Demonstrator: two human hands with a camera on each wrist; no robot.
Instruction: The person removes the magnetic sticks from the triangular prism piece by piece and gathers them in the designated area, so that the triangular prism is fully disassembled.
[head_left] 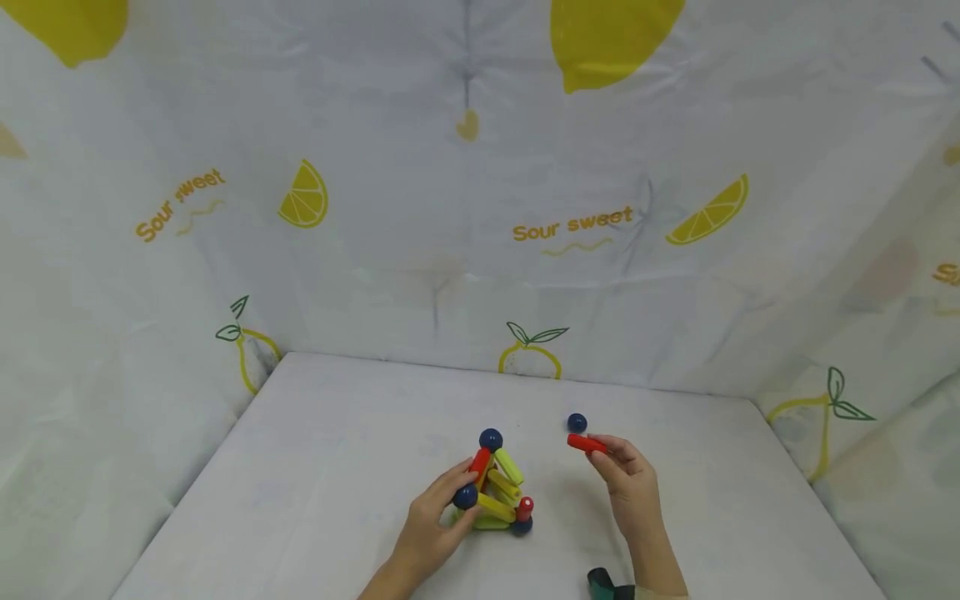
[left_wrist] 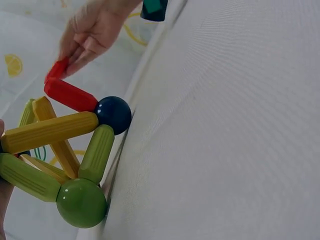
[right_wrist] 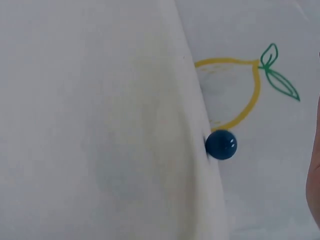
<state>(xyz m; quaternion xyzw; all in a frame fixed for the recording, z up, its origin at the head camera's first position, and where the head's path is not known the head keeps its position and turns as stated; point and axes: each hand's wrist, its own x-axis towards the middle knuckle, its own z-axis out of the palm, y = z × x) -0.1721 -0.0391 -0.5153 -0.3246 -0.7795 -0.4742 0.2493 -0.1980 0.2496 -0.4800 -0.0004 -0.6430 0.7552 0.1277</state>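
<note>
My left hand (head_left: 431, 525) holds the left side of a small frame built from magnetic sticks and balls, its fingers at a red stick (head_left: 480, 463) and a dark blue ball (head_left: 465, 497). Yellow and light green sticks join the frame's balls; a green ball (left_wrist: 82, 203) shows low in the left wrist view. One short red stick (head_left: 526, 507) stands up from the blue ball (head_left: 522, 526) at the right corner. To the right of the frame, raised over the table, my right hand (head_left: 633, 483) pinches a loose red magnetic stick (head_left: 587, 443) between thumb and fingers, apart from the frame.
A single dark blue ball (head_left: 577, 422) lies on the white table (head_left: 315, 467), just beyond the right hand. Behind the table hangs a lemon-print curtain (head_left: 420, 208). A dark green band (head_left: 609, 585) shows by the right wrist at the near edge.
</note>
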